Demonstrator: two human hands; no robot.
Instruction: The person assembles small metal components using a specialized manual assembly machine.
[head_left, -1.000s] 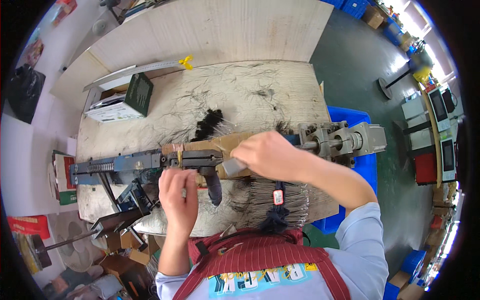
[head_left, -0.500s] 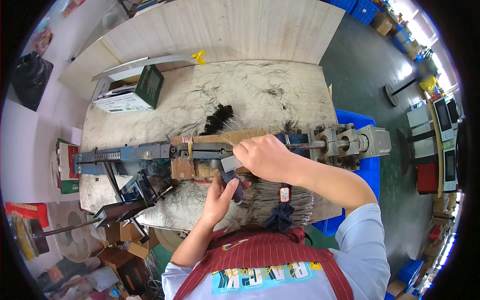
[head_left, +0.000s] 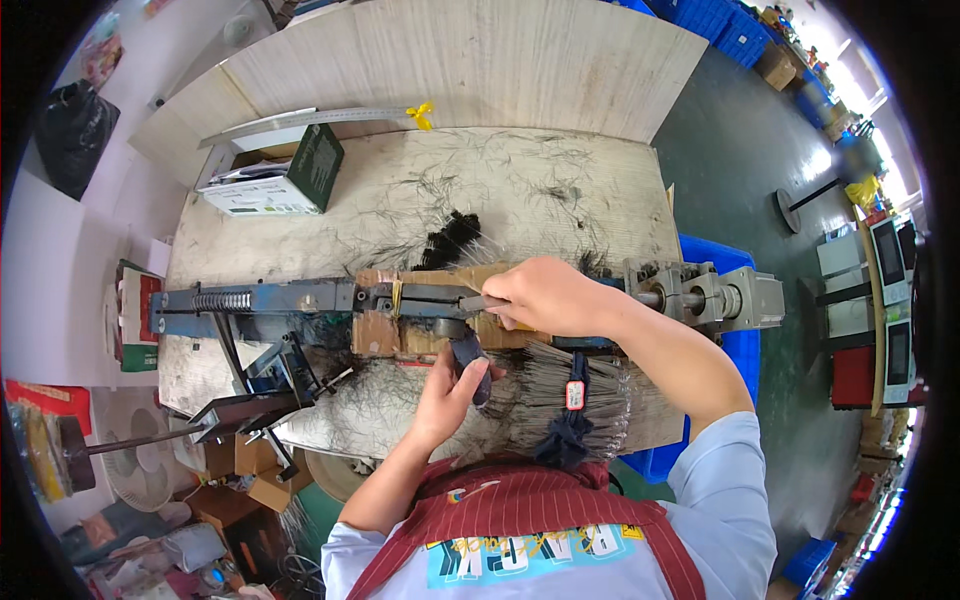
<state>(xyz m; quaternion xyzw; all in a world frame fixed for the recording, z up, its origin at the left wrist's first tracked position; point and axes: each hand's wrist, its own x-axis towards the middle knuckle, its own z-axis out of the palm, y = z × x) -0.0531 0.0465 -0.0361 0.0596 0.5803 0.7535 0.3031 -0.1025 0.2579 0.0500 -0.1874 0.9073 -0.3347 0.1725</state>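
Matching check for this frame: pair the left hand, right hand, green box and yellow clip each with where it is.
Things:
1. left hand
2. right hand
3. green box
4. yellow clip

Places:
A. far left of the bench, by a white box
B. on the machine's rail, gripping a metal part
C. at the end of a long metal ruler
D. below the rail, holding a dark bundle

Pairs: 1-D, 2-B, 3-A, 4-C
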